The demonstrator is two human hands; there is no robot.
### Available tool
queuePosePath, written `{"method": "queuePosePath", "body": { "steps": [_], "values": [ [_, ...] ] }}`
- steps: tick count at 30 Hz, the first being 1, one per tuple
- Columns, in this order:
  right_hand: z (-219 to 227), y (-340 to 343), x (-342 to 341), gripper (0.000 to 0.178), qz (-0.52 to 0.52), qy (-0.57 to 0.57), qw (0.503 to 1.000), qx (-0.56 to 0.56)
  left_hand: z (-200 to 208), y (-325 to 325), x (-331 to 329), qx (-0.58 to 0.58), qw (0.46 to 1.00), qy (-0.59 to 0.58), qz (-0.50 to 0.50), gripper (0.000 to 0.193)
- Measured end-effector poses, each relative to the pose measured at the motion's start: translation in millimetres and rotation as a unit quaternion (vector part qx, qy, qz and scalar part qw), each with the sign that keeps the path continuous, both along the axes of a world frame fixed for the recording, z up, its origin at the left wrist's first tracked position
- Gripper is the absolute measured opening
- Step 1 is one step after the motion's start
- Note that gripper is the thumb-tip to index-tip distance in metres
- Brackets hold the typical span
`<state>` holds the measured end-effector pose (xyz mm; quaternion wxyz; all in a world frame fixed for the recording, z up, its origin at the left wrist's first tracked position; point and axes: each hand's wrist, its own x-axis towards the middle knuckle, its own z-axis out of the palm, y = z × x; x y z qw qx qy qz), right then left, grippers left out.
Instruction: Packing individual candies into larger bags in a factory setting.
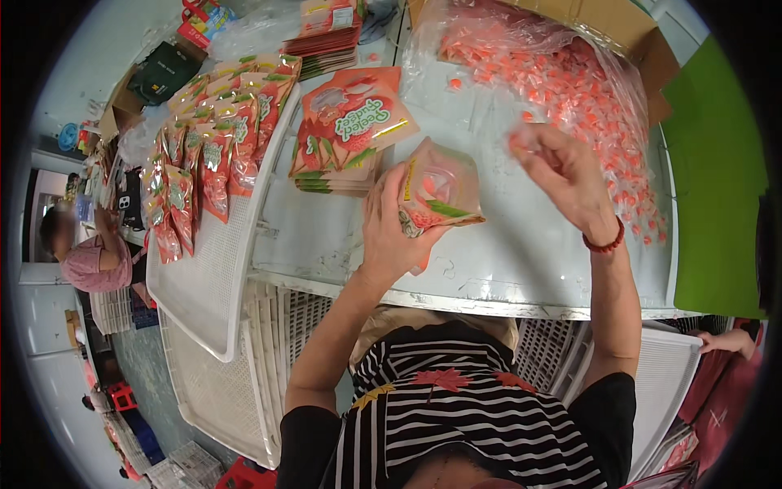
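My left hand [391,228] is wrapped round a pink and green stand-up pouch [446,183], its mouth spread apart and tilted up; pink wrapped pieces show inside. To the right, my right hand [566,171] is raised over the table, fingers pinched on a small wrapped candy [521,145] that is smeared by motion. Beyond that hand spreads a big heap of red-orange candies [562,90] in clear wrappers, lying on clear plastic film. Left of the held pouch lies a stack of flat, matching pouches [350,122].
A white mesh tray [199,285] at the left carries several filled pouches [216,163]. Another pile of flat pouches [330,41] stands at the back. A cardboard box [648,53] backs the heap, beside a green panel [721,179]. People are at far left and lower right.
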<state>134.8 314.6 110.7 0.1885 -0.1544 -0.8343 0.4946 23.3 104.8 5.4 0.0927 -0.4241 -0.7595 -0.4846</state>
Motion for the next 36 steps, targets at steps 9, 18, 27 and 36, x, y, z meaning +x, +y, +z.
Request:
{"method": "queuePosePath", "body": {
  "steps": [9, 18, 27, 36],
  "values": [
    [29, -30, -7, 0.025, 0.135, -0.039, 0.975, 0.173, 1, 5, 1, -0.021, 1.0, 0.009, -0.021, 0.101],
    [16, -75, -33, 0.026, 0.067, 0.075, 0.951, 0.292, 10, 14, 12, 0.103, 0.989, -0.078, -0.07, 0.1],
    [3, -81, -18, 0.024, 0.1, 0.107, 0.903, 0.403, 6, 6, 8, 0.157, 0.974, -0.156, -0.052, 0.112],
    [38, -67, -10, 0.023, 0.259, 0.122, 0.907, 0.309, 48, -41, -37, 0.191, 0.813, -0.46, -0.303, 0.073]
  ]
}}
